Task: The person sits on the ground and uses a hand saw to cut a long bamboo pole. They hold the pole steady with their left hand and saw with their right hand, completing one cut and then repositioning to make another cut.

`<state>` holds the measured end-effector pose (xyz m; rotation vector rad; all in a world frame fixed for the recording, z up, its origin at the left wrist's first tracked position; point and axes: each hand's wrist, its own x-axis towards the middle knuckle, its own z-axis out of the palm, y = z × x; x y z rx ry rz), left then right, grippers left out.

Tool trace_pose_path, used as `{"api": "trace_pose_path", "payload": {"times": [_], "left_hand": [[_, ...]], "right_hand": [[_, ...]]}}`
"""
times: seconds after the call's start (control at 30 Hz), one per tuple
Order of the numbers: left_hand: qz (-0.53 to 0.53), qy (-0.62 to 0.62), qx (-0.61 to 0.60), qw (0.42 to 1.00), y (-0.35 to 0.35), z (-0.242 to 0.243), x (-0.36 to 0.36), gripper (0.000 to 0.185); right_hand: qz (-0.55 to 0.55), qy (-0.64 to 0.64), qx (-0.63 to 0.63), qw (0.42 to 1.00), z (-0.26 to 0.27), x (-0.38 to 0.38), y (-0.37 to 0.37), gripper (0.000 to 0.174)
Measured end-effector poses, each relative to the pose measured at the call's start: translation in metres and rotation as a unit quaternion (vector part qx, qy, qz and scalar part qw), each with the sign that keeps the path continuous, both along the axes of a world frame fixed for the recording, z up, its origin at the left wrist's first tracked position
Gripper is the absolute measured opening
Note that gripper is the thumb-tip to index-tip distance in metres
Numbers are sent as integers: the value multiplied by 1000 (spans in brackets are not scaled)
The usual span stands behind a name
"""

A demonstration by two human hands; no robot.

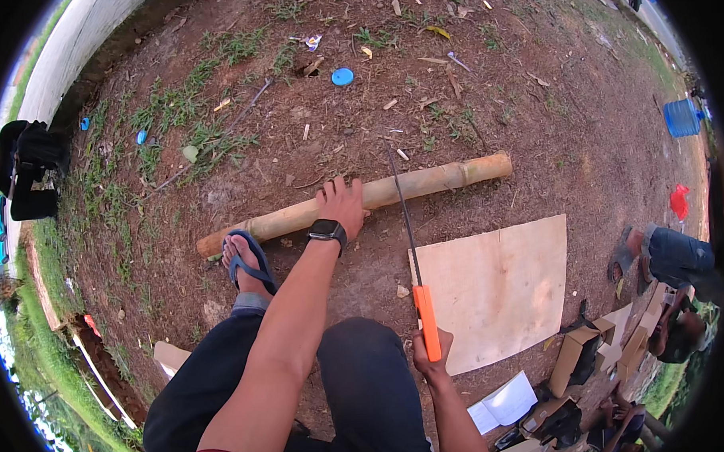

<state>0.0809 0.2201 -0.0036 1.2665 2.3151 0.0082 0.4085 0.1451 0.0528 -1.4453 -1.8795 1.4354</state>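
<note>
A thick bamboo pole (423, 182) lies slantwise on the bare soil before me. My left hand (342, 207), with a dark watch on the wrist, presses on top of the pole near its middle, fingers spread over it. My sandalled left foot (246, 263) rests against the pole's left end. In my right hand (432, 350) is the orange handle of a handsaw (426, 319). Its thin dark blade crosses over the bamboo to the right of my left hand; whether the teeth bite into it cannot be made out.
A plywood sheet (496, 293) lies right of the saw. Below it are an open notebook (504, 402) and cardboard boxes (573, 359). Other people (677, 257) are at the right edge. A blue water jug (682, 118) and a blue lid (342, 76) lie farther off.
</note>
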Motion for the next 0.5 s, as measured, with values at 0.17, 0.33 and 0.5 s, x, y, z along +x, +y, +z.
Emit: {"api": "trace_pose_path", "payload": {"times": [0.17, 0.33, 0.5], "left_hand": [[-8, 34, 55, 998, 3, -4, 13, 60], [-5, 7, 13, 1000, 0, 1, 2, 63], [-2, 63, 53, 997, -3, -4, 14, 63]], "right_hand": [[-13, -1, 1, 1000, -36, -56, 59, 12], [-12, 10, 1, 1000, -29, -40, 38, 9], [9, -4, 30, 1000, -11, -23, 22, 7]]}}
